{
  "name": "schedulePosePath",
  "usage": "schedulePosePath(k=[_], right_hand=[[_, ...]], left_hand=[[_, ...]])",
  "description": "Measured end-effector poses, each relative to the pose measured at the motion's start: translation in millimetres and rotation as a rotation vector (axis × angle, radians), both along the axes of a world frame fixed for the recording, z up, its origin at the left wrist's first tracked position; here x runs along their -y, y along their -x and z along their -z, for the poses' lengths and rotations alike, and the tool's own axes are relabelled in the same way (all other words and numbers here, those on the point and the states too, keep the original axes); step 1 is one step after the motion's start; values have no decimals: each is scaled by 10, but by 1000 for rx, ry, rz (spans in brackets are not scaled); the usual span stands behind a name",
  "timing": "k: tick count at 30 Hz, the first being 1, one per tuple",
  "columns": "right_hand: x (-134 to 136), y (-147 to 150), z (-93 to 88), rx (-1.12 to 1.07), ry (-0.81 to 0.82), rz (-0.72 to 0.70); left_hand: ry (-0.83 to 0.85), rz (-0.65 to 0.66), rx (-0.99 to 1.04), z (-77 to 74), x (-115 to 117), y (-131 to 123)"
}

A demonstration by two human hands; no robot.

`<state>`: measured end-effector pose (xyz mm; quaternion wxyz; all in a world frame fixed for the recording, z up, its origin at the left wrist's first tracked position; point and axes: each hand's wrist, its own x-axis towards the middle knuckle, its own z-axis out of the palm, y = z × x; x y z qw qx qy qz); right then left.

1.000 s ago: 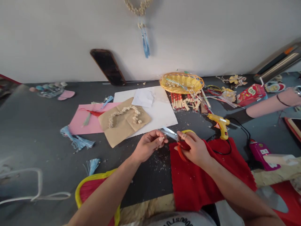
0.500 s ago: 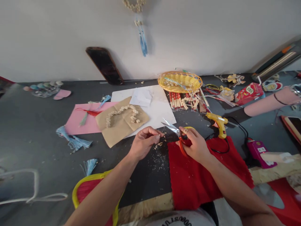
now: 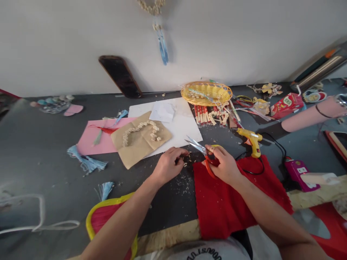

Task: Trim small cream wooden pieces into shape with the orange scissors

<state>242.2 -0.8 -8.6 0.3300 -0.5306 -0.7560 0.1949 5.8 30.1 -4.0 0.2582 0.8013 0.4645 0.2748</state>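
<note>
My right hand (image 3: 223, 163) grips a pair of scissors (image 3: 202, 152) with red and yellow handles, blades parted and pointing up-left over the dark table (image 3: 40, 151). My left hand (image 3: 169, 165) is lowered to the table just left of the blades, fingers curled in a pinch over small pale bits (image 3: 187, 164); what it pinches is too small to name. A red cloth (image 3: 230, 202) lies under my right wrist. Up-left lies brown paper (image 3: 141, 141) bearing a curved row of pale shells (image 3: 139, 129).
A yellow basket (image 3: 207, 94) and a bundle of sticks (image 3: 206, 115) stand behind. A yellow glue gun (image 3: 252, 139) with a black cord lies right of the scissors. Pink paper (image 3: 99, 139), white paper (image 3: 176, 124), blue tassels (image 3: 86, 162) and a phone (image 3: 120, 76) against the wall lie left.
My left hand dropped from level with the blades down to the table beside the crumbs. The scissor blades have opened and the right hand shifted slightly.
</note>
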Motion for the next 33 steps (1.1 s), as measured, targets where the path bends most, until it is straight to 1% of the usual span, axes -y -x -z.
schedulePosePath(k=[3, 5, 7, 10, 15, 19, 25, 27, 29, 31, 33], right_hand=[[-9, 2, 4, 4, 2, 1], [-15, 4, 10, 5, -1, 8], [-18, 6, 16, 8, -8, 14], [-18, 6, 21, 22, -12, 17], [-16, 8, 20, 38, -19, 7], [-16, 6, 26, 32, -34, 1], [-14, -3, 49, 38, -51, -21], [-14, -5, 53, 41, -43, -23], [-13, -3, 45, 33, -40, -23], [-6, 3, 20, 8, -42, -33], [9, 14, -20, -28, -49, -62]], left_hand=[[-62, -26, -20, 17, -21, 0], [-100, -12, -44, 39, -31, -8], [-99, -3, -76, 57, -31, -26], [-72, -5, -145, 60, -17, -56], [-31, -26, -220, 7, 0, -88], [18, -19, -223, -40, 1, -93], [149, -18, -194, -108, -5, -91], [184, -22, -165, -126, -3, -86], [217, -39, -91, -137, 0, -76], [285, -100, 56, -141, 7, -66], [425, -184, 285, -143, 17, -64]])
